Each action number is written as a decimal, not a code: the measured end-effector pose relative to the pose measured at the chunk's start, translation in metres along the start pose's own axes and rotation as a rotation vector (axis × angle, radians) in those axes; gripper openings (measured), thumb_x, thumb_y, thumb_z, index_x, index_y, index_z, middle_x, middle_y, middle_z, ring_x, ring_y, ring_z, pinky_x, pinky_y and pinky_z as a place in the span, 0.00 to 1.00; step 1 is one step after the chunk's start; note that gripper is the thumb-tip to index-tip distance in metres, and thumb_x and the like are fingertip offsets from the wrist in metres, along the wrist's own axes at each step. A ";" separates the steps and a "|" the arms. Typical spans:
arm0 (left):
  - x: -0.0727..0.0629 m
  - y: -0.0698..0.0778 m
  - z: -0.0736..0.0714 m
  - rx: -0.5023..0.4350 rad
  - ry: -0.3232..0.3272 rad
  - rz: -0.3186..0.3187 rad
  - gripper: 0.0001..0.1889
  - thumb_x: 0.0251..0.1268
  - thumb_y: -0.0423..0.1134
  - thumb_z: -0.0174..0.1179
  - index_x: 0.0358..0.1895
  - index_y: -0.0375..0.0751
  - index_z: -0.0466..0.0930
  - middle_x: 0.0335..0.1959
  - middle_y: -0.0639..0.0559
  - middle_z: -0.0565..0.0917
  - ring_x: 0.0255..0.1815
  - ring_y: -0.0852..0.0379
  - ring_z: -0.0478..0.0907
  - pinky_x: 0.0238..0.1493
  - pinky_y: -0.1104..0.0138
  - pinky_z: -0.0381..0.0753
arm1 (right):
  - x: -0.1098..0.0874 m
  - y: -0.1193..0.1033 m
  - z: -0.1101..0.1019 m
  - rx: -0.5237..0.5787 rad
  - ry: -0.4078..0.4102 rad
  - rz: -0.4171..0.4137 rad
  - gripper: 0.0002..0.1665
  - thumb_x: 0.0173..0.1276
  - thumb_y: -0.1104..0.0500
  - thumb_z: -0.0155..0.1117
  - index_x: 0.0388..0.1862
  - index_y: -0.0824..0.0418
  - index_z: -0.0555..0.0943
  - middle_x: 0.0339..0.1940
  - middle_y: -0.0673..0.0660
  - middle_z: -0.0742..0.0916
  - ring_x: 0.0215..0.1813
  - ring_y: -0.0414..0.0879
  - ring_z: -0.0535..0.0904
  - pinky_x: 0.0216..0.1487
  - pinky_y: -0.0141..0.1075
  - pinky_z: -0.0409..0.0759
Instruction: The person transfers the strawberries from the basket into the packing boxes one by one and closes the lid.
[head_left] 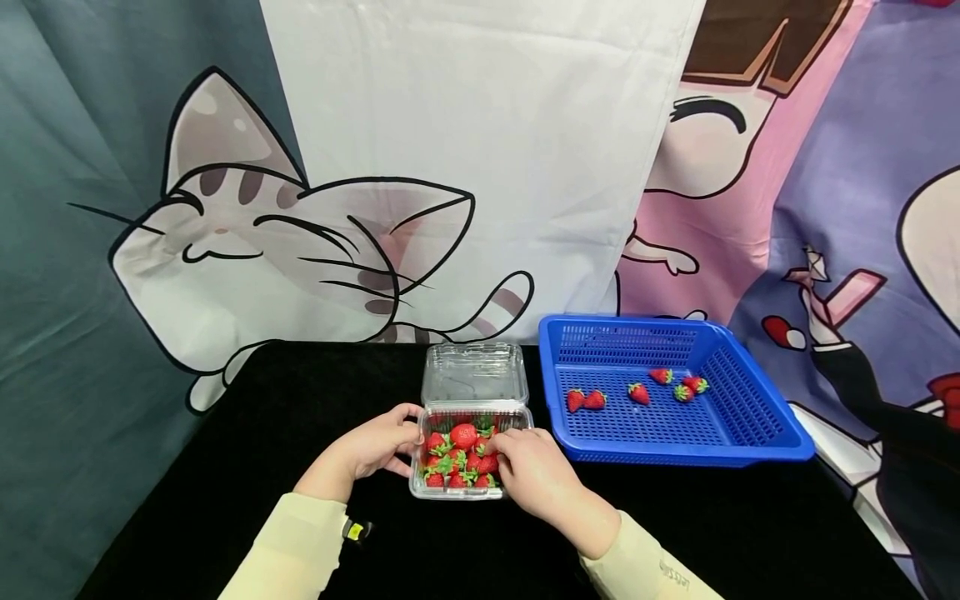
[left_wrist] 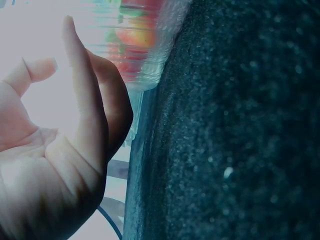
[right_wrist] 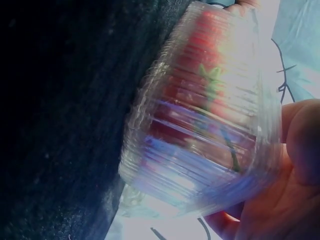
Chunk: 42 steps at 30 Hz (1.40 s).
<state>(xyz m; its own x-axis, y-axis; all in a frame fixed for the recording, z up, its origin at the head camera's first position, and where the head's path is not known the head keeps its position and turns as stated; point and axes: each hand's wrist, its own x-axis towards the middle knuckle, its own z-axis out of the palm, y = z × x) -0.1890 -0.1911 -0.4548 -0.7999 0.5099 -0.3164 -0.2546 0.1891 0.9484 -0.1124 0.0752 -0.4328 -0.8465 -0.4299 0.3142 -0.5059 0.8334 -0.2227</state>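
Observation:
A clear plastic clamshell box [head_left: 459,493] with a hinged lid [head_left: 476,372] stands on the black cloth, its lid tipped back. Red strawberries [head_left: 463,435] with green leaves fill it. My left hand [head_left: 378,442] holds the box's left side, thumb at the rim and other fingers along the outer wall. At the right side, my right hand [head_left: 536,475] reaches over the rim, and its thumb and forefinger pinch a strawberry [head_left: 488,463] among the others. The right wrist view shows the ribbed box wall [right_wrist: 195,145] beside that hand.
A blue plastic basket [head_left: 675,450] stands to the right of the box, with several strawberries [head_left: 638,393] scattered on its floor. Black cloth [head_left: 300,400] covers the table. Behind it hangs a printed curtain [head_left: 487,108] with cartoon figures.

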 end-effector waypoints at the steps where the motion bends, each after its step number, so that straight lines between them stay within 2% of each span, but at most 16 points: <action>1: 0.000 0.000 0.000 0.001 0.000 -0.001 0.30 0.57 0.33 0.52 0.64 0.36 0.55 0.40 0.43 0.82 0.38 0.53 0.79 0.31 0.59 0.84 | 0.000 0.000 0.000 0.001 0.001 -0.002 0.08 0.64 0.62 0.61 0.39 0.52 0.85 0.37 0.45 0.87 0.45 0.44 0.83 0.55 0.46 0.74; 9: 0.001 0.000 0.000 0.001 0.002 -0.010 0.30 0.56 0.34 0.53 0.64 0.37 0.56 0.42 0.42 0.82 0.38 0.53 0.79 0.32 0.58 0.84 | -0.001 -0.002 -0.003 0.033 -0.001 0.011 0.07 0.66 0.59 0.62 0.41 0.52 0.84 0.42 0.48 0.85 0.49 0.45 0.82 0.56 0.47 0.74; 16: 0.001 -0.001 0.000 0.007 0.006 -0.012 0.30 0.57 0.34 0.52 0.65 0.36 0.56 0.44 0.42 0.82 0.39 0.52 0.81 0.33 0.57 0.84 | -0.001 -0.007 -0.009 0.115 0.039 0.010 0.09 0.67 0.62 0.60 0.43 0.55 0.84 0.42 0.48 0.85 0.46 0.46 0.82 0.52 0.45 0.78; 23: 0.002 -0.002 0.001 0.008 0.014 -0.012 0.30 0.56 0.34 0.52 0.64 0.37 0.57 0.42 0.42 0.82 0.38 0.53 0.80 0.32 0.57 0.84 | -0.005 -0.017 -0.030 0.222 0.064 0.047 0.10 0.68 0.62 0.59 0.44 0.52 0.84 0.42 0.43 0.84 0.48 0.40 0.80 0.52 0.42 0.78; 30: 0.001 -0.002 0.001 0.010 0.013 -0.009 0.30 0.57 0.33 0.52 0.65 0.37 0.56 0.43 0.42 0.82 0.39 0.52 0.81 0.33 0.57 0.84 | -0.006 -0.016 -0.058 0.285 0.104 0.099 0.11 0.68 0.62 0.60 0.43 0.47 0.84 0.42 0.41 0.84 0.42 0.36 0.78 0.46 0.39 0.79; 35: 0.001 -0.001 0.001 0.009 0.017 -0.014 0.30 0.56 0.33 0.52 0.64 0.38 0.57 0.42 0.42 0.82 0.38 0.53 0.79 0.32 0.58 0.84 | -0.003 -0.003 -0.082 0.283 0.060 0.138 0.09 0.70 0.59 0.61 0.44 0.46 0.83 0.44 0.41 0.84 0.45 0.36 0.79 0.48 0.40 0.79; 42: 0.002 -0.003 -0.001 0.004 0.016 -0.027 0.29 0.56 0.34 0.53 0.63 0.39 0.56 0.38 0.44 0.81 0.35 0.55 0.78 0.29 0.60 0.83 | 0.013 0.031 -0.119 0.285 -0.076 0.173 0.07 0.71 0.56 0.60 0.44 0.49 0.83 0.39 0.45 0.85 0.37 0.39 0.79 0.43 0.40 0.78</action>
<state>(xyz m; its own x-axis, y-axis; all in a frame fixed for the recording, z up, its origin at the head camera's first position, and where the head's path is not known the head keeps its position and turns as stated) -0.1902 -0.1913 -0.4583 -0.8013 0.4912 -0.3416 -0.2743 0.2057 0.9394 -0.1194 0.1368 -0.3261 -0.9284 -0.3241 0.1817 -0.3705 0.7705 -0.5187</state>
